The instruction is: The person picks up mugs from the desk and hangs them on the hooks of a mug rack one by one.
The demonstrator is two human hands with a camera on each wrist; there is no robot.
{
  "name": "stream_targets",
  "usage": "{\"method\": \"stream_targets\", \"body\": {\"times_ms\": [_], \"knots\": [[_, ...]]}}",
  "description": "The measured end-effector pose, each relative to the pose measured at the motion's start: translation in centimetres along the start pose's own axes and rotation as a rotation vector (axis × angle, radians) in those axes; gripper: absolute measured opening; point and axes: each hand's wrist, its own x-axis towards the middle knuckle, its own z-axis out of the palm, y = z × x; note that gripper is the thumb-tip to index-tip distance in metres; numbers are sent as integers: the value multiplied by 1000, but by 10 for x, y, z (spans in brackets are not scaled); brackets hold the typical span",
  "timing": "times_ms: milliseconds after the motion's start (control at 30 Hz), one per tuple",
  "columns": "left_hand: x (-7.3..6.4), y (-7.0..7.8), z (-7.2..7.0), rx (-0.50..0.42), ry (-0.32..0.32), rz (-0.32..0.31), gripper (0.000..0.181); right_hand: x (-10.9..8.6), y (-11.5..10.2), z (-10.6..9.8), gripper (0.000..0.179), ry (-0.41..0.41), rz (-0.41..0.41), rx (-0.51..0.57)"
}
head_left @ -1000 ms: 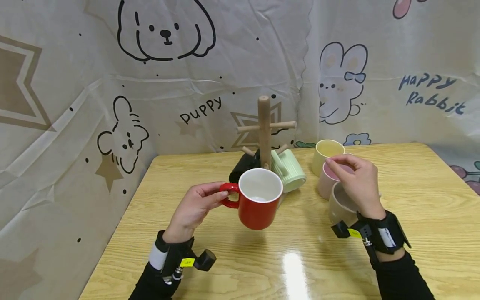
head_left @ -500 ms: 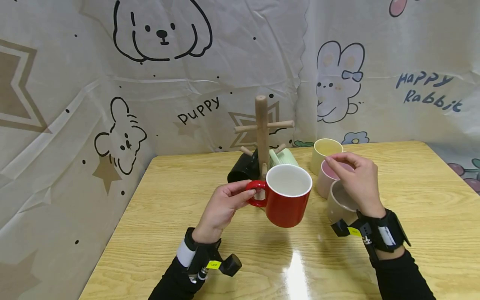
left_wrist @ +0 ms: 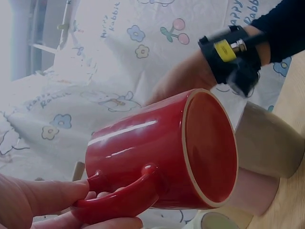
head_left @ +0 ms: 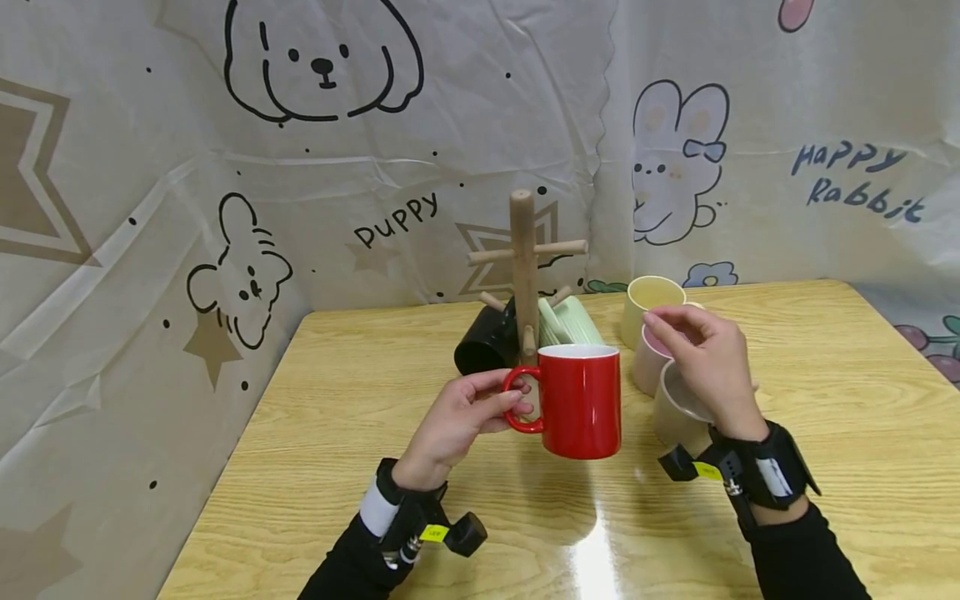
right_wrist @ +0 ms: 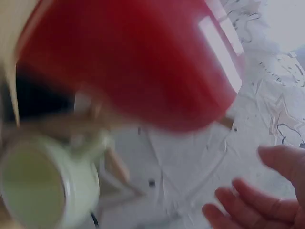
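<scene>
My left hand grips the handle of a red mug, white inside, and holds it above the table. The mug is tipped so its side faces the head camera; its base shows in the left wrist view. Behind it stands a wooden mug tree, a black mug and a ribbed pale green mug hanging tilted on its lower pegs. My right hand hovers over a grey-beige mug and a pink mug. In the right wrist view its thumb and fingers are apart and loosely bent, holding nothing.
A yellow mug stands at the back, in line with the pink and grey-beige ones on the right. The wooden table ends at a printed cloth backdrop. The tree's two upper pegs carry no mug.
My left hand has carried the red mug to the right, in front of the green mug. The mug has then tipped away, hiding most of its inside. My right hand has barely moved.
</scene>
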Motion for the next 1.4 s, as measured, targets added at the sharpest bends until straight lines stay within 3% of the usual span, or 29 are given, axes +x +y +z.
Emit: {"method": "stream_targets", "body": {"times_ms": [233,400,633,833,1100,1233,1400], "knots": [[-2,2,-1,6,11,10,37,-15,-17,8,69,-400,126,307],[-4,6,0,3,29,4,34,-24,-21,25,85,-507,233,451],[-6,7,0,-3,8,16,39,-28,-20,45,80,-534,284,598],[-4,5,-3,1,3,4,36,-32,-21,48,55,-511,340,566],[-5,7,-8,75,38,20,37,-34,-21,53,56,-509,335,571],[-10,14,-16,134,65,71,48,-37,-23,54,55,-457,305,605],[-20,26,-31,133,134,145,52,-44,-21,61,47,-301,269,733]]}}
